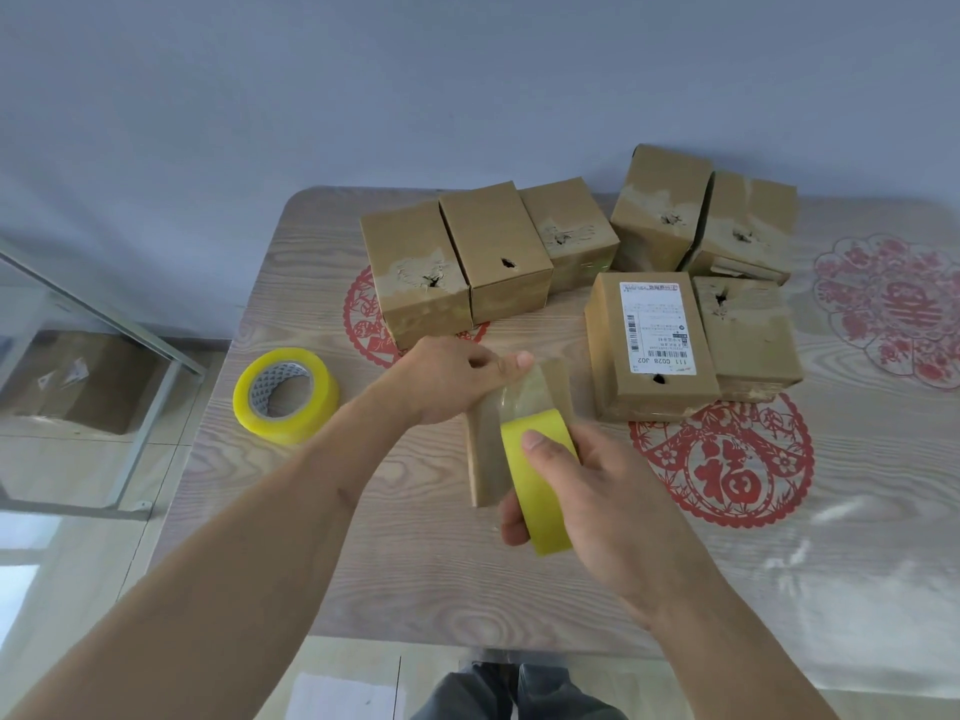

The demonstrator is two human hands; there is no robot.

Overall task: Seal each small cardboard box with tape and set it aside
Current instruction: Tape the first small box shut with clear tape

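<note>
While a small cardboard box (488, 449) is gripped by the left hand (447, 379), thumb pressed on tape, a yellow tape roll (540, 491) is clasped by the right hand (587, 491), fingers curled.

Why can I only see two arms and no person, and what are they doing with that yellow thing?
The camera sits on the person's head and looks down, so you see what they see: only their arms and, at the bottom edge, their legs. There is just this one picture, and no machine in it.

The left hand holds a small cardboard box steady above the table. The right hand grips a yellow tape roll and pulls a clear strip of tape over the box to close it.

A second tape roll lies on the table to the left. More brown boxes wait at the back, one with a white label.
</note>
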